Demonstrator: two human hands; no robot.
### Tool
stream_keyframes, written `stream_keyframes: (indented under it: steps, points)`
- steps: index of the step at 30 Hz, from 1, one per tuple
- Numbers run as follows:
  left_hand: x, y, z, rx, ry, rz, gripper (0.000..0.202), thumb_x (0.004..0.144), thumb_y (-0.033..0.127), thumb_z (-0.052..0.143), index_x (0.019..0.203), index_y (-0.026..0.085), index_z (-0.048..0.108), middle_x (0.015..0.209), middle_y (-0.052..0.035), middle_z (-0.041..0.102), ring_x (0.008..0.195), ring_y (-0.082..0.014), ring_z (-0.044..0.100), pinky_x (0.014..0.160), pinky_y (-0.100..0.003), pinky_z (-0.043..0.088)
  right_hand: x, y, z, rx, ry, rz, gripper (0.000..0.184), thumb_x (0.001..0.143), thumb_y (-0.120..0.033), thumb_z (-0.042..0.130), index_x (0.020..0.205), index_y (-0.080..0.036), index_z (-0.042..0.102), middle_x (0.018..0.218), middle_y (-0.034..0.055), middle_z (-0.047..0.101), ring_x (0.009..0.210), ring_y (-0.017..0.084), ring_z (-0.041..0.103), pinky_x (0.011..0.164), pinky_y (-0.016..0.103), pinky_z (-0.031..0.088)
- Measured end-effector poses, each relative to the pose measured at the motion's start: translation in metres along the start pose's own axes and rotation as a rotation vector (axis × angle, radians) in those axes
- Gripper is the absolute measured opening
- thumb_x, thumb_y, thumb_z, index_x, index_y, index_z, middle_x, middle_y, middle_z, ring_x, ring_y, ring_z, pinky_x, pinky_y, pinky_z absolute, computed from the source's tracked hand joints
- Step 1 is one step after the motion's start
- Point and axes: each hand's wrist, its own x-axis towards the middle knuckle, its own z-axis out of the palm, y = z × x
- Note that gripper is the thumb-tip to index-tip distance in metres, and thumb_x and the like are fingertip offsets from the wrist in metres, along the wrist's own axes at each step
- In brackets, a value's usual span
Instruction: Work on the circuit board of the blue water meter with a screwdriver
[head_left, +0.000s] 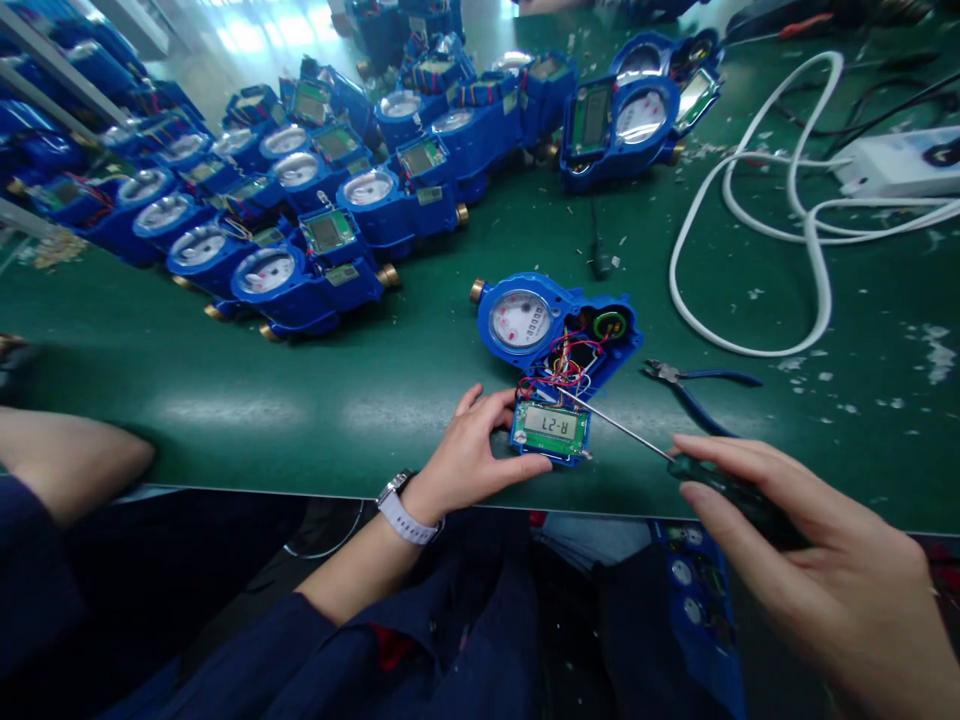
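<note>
Here we log the left hand [469, 453] narrowly pinching a green LCD circuit board [551, 428], wired to an opened blue water meter [559, 335] on the green bench mat [300, 400], right hand [795, 540] closed round a screwdriver [611, 423], tip at the wires.

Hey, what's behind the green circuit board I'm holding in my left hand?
Behind the green circuit board in the left hand, a bundle of red, blue and yellow wires leads into the open blue water meter. The board's underside is covered, so it cannot be seen.
</note>
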Motion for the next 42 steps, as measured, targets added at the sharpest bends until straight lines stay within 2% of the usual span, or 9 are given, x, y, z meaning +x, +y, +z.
stream_keyframes:
  steps: [9, 17, 23, 27, 29, 32, 36, 39, 42]
  points:
    - [0.000, 0.000, -0.002, -0.179, -0.044, -0.012, 0.067, 0.076, 0.037, 0.072, 0.133, 0.019, 0.043, 0.120, -0.0122, 0.067, 0.123, -0.0283, 0.057, 0.114, -0.056, 0.029, -0.013, 0.003, 0.012, 0.087, 0.016, 0.089, 0.018, 0.093, -0.029, 0.057, 0.110, -0.029, 0.064, 0.104, -0.0019, 0.067, 0.094, 0.018, 0.066, 0.083, 0.026, 0.053]
    - [0.000, -0.001, -0.002, -0.176, -0.055, -0.007, 0.064, 0.078, 0.038, 0.070, 0.133, 0.019, 0.042, 0.118, -0.0115, 0.068, 0.127, -0.0277, 0.053, 0.114, -0.054, 0.031, -0.015, 0.007, 0.015, 0.115, 0.048, 0.118, 0.016, 0.091, -0.028, 0.059, 0.106, -0.029, 0.065, 0.100, -0.0016, 0.067, 0.088, 0.017, 0.066, 0.079, 0.025, 0.054]
    - [0.000, 0.000, -0.003, -0.211, -0.089, -0.020, 0.053, 0.084, 0.042, 0.062, 0.129, 0.022, 0.043, 0.120, -0.0102, 0.066, 0.118, -0.0272, 0.059, 0.107, -0.053, 0.038, -0.017, 0.005, 0.017, 0.164, 0.043, 0.127, 0.014, 0.091, -0.027, 0.060, 0.104, -0.027, 0.066, 0.099, 0.0001, 0.067, 0.086, 0.019, 0.067, 0.077, 0.027, 0.056]
    - [0.004, 0.005, -0.003, -0.230, -0.039, -0.035, 0.036, 0.089, 0.041, 0.054, 0.120, 0.023, 0.049, 0.118, -0.0081, 0.066, 0.111, -0.0246, 0.061, 0.102, -0.048, 0.042, -0.019, 0.005, 0.018, 0.208, 0.054, 0.141, 0.014, 0.091, -0.027, 0.060, 0.103, -0.028, 0.066, 0.099, 0.0003, 0.067, 0.087, 0.019, 0.066, 0.077, 0.027, 0.055]
    - [0.009, 0.009, -0.004, -0.180, 0.005, -0.045, 0.028, 0.088, 0.038, 0.056, 0.111, 0.021, 0.053, 0.113, -0.0073, 0.066, 0.105, -0.0233, 0.062, 0.097, -0.044, 0.046, -0.022, 0.006, 0.019, 0.227, 0.070, 0.145, 0.014, 0.091, -0.027, 0.060, 0.103, -0.029, 0.066, 0.099, -0.0008, 0.067, 0.087, 0.018, 0.066, 0.078, 0.025, 0.054]
    - [0.018, 0.014, -0.006, -0.069, 0.052, -0.071, 0.018, 0.089, 0.035, 0.052, 0.097, 0.020, 0.057, 0.091, -0.0037, 0.065, 0.087, -0.0197, 0.061, 0.085, -0.038, 0.049, -0.025, 0.008, 0.020, 0.237, 0.057, 0.153, 0.014, 0.091, -0.028, 0.061, 0.103, -0.029, 0.066, 0.099, -0.0018, 0.066, 0.088, 0.016, 0.065, 0.080, 0.023, 0.053]
    - [0.024, 0.017, -0.009, -0.002, 0.052, -0.055, 0.023, 0.093, 0.037, 0.045, 0.089, 0.019, 0.059, 0.077, -0.0009, 0.061, 0.073, -0.0167, 0.055, 0.076, -0.033, 0.049, -0.029, 0.011, 0.021, 0.237, 0.058, 0.177, 0.014, 0.091, -0.029, 0.061, 0.104, -0.029, 0.066, 0.100, -0.0017, 0.067, 0.088, 0.016, 0.066, 0.077, 0.022, 0.053]
    - [0.021, 0.014, -0.011, -0.009, 0.071, -0.060, 0.034, 0.095, 0.045, 0.040, 0.096, 0.019, 0.062, 0.087, -0.0033, 0.065, 0.082, -0.0188, 0.058, 0.078, -0.032, 0.048, -0.034, 0.013, 0.019, 0.247, 0.053, 0.217, 0.015, 0.092, -0.031, 0.060, 0.105, -0.028, 0.066, 0.098, -0.0005, 0.069, 0.085, 0.017, 0.067, 0.071, 0.023, 0.054]
    - [0.010, 0.007, -0.013, -0.081, 0.144, -0.067, 0.045, 0.096, 0.051, 0.035, 0.116, 0.018, 0.058, 0.102, -0.0068, 0.067, 0.097, -0.0214, 0.061, 0.089, -0.035, 0.046, -0.036, 0.014, 0.018, 0.326, 0.049, 0.281, 0.018, 0.093, -0.034, 0.060, 0.108, -0.026, 0.064, 0.094, 0.0022, 0.070, 0.076, 0.018, 0.066, 0.061, 0.024, 0.054]
